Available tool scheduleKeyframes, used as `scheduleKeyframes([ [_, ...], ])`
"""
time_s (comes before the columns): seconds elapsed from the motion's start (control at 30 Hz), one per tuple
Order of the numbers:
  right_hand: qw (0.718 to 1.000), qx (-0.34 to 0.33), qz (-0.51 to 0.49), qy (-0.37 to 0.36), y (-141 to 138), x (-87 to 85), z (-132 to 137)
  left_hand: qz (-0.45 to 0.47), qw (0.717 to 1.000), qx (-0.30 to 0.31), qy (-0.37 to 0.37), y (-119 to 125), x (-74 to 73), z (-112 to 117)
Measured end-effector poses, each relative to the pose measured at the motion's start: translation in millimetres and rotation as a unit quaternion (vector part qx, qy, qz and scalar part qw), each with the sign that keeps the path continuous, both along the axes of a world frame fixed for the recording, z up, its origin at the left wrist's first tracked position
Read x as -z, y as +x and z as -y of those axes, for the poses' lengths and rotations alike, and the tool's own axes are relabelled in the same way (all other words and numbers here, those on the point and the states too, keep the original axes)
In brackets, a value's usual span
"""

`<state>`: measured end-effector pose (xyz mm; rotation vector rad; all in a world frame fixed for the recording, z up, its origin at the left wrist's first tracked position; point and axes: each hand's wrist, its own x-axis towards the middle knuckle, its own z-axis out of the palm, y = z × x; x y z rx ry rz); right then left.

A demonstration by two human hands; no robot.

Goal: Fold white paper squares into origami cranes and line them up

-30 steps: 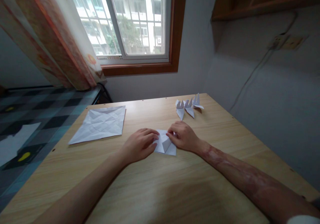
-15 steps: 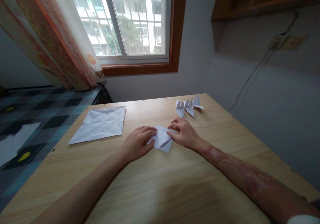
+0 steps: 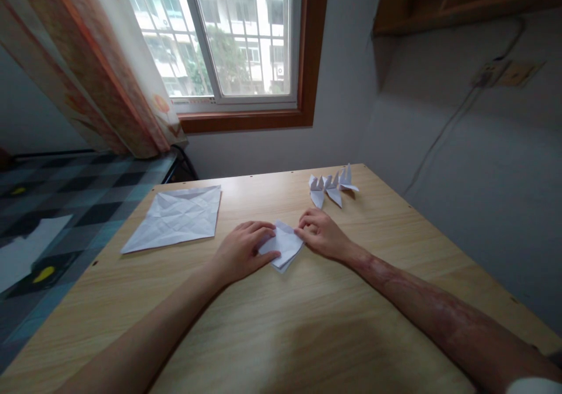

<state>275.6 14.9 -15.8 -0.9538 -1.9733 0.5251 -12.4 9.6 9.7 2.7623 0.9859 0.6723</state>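
Nearest, the bare forearms run in over the table (image 3: pixel 307 335) from 7 and 5 o'clock and meet at its middle; there a small folded white paper (image 3: pixel 285 246) lies on the wood, layered, its near corner pointing to 6 o'clock.

The left hand (image 3: pixel 243 250) lies over the paper's 9 o'clock side; its fingers rest on top and its thumb runs along the near edge, so the hand is closed on that side of the paper. The right hand (image 3: pixel 322 236) sits at the paper's 3 o'clock side, knuckles up, fingers curled together with the tips against the paper's edge; whether they pinch it or only touch it cannot be told.

Farther off, at 10 o'clock from the paper and well apart from it, a large creased white sheet (image 3: pixel 175 218) lies flat, opened out; at 1 o'clock, near the table's far edge, stand some small pointed white paper figures (image 3: pixel 332 188), close together, just beyond the right hand but not touching it.

Beyond the table at 12 o'clock is a wood-framed window (image 3: pixel 237 37) with bars; a patterned curtain (image 3: pixel 100 72) hangs at 10 o'clock; a checked floor (image 3: pixel 65 195) shows at 9 o'clock; at 2 o'clock a socket (image 3: pixel 487 73) sits on the wall under a wooden shelf (image 3: pixel 461 2).
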Motion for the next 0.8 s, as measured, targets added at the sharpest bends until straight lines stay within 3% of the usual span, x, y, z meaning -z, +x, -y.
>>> scheduleKeyframes([
  [0.13, 0.998, -0.017, -0.038, -0.054, 0.1, -1.9, -0.5, -0.006, 1.000, 0.007, -0.006, -1.3, 0.6, -1.5],
  [0.37, 0.996, -0.021, -0.046, -0.078, 1.2, -4.3, 1.5, -0.003, 1.000, 0.011, -0.015, -2.9, 3.5, -3.5],
  [0.8, 0.997, -0.001, -0.035, -0.069, -2.1, -0.1, 1.0, 0.003, 1.000, 0.012, -0.016, -2.7, 3.1, -3.4],
])
